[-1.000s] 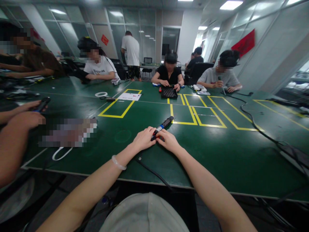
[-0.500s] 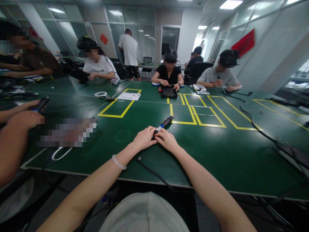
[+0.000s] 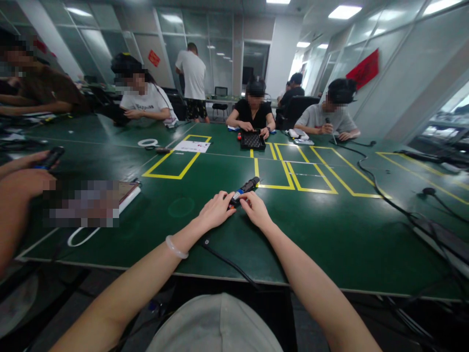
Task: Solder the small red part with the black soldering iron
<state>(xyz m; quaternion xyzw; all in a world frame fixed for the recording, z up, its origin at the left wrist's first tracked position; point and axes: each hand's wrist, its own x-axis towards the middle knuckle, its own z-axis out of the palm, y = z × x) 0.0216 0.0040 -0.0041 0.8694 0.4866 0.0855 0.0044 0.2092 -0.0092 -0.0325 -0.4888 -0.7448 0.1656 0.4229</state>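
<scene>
A black pen-shaped tool (image 3: 245,188) with a blue band lies on the green table (image 3: 205,239), its tip pointing away to the right. My left hand (image 3: 215,210) and my right hand (image 3: 255,209) meet at its near end, fingers curled around it. A black cable (image 3: 227,263) runs from the tool's near end back over the table's front edge. A pale bracelet sits on my left wrist.
Yellow taped rectangles (image 3: 293,173) mark the table beyond the tool. Another person's arms (image 3: 20,186) hold a dark object at the left, beside a blurred item and a white loop (image 3: 82,237). Several people sit at the far side; a black tray (image 3: 252,140) lies there. Cables (image 3: 395,208) cross the right.
My view has shifted slightly to the right. Both hands stay at the tool's near end, and my right fingers have lifted a little.
</scene>
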